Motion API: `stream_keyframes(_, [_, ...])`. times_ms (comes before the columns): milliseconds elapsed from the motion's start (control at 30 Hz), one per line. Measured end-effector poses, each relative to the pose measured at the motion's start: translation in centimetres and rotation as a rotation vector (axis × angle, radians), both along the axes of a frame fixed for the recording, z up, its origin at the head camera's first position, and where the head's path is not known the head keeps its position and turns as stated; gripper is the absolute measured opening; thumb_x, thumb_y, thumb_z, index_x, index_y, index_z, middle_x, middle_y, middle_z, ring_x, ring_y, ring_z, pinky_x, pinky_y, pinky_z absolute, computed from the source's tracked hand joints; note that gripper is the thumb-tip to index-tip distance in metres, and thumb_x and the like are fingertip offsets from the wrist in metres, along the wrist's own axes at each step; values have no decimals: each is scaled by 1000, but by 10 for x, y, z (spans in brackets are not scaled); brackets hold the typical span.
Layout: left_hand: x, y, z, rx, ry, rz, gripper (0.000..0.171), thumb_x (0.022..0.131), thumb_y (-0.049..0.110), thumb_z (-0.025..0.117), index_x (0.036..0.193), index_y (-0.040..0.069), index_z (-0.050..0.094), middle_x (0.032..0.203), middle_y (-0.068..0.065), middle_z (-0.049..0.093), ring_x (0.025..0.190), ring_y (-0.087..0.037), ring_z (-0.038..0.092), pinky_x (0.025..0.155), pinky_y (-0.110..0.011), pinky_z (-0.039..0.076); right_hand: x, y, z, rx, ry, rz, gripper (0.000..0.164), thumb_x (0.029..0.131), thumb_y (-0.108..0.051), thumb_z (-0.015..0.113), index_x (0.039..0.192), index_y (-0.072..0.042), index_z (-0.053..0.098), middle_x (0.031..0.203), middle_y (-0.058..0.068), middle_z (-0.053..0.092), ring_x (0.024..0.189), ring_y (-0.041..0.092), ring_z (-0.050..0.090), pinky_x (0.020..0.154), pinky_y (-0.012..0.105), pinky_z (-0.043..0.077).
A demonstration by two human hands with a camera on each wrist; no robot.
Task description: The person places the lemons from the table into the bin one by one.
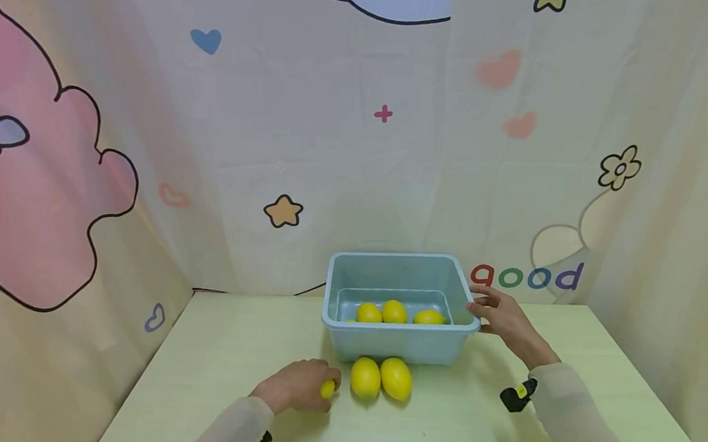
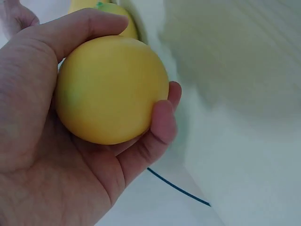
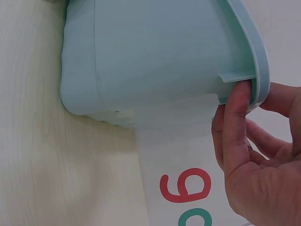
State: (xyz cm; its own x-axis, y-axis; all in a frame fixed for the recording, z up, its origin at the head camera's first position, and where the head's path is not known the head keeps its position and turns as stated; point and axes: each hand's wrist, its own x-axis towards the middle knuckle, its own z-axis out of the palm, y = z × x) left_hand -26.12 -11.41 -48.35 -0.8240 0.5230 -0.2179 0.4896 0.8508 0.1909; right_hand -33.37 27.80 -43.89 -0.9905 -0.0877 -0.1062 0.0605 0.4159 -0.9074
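A yellow lemon (image 2: 113, 89) lies in my left hand (image 1: 302, 385), its fingers and thumb curled round it, low over the table at the left. Just right of that hand, two more lemons stand side by side, a left lemon (image 1: 365, 378) and a right lemon (image 1: 396, 379), in front of a light blue plastic bin (image 1: 395, 344). My right hand (image 1: 507, 321) grips the bin's right rim (image 3: 261, 61), with fingertips tucked under the lip and the thumb on the rim's other side. Inside the bin sit several lemons (image 1: 394, 311), partly hidden by the front wall.
The bin stands on a pale wooden table (image 1: 229, 335), close to a printed curtain (image 1: 393, 183) at the back. More curtain hangs along both sides. A dark line (image 2: 178, 187) runs near the table's edge in the left wrist view.
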Motion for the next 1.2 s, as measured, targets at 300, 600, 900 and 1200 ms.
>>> stream_keyframes(300, [4,4,21,24,66,-72,28,75,29,69,102,29,62,85,10,49,66,-10,45,59,-23,39,-1,0,2,21,4,-4,57,90,-29,58,142,-17,36,125,16,48,106,28,55,86,41,55])
stream_keyframes(600, [11,7,44,52,135,-104,28,74,28,69,102,31,61,85,10,50,64,-10,45,59,-23,39,-1,-1,2,24,7,7,56,91,-28,58,141,-16,37,125,16,47,106,29,55,85,40,55])
stream_keyframes(900, [16,9,67,75,197,-128,28,76,26,67,103,30,61,87,9,50,63,-10,44,56,-22,37,1,-1,5,25,3,9,58,91,-29,57,142,-15,35,128,17,46,108,29,54,86,41,55])
stream_keyframes(1200, [12,8,83,93,199,-103,27,78,27,66,105,29,61,90,8,50,67,-9,46,55,-20,37,3,-2,7,29,4,5,59,91,-29,57,144,-15,34,129,18,45,109,30,54,87,42,54])
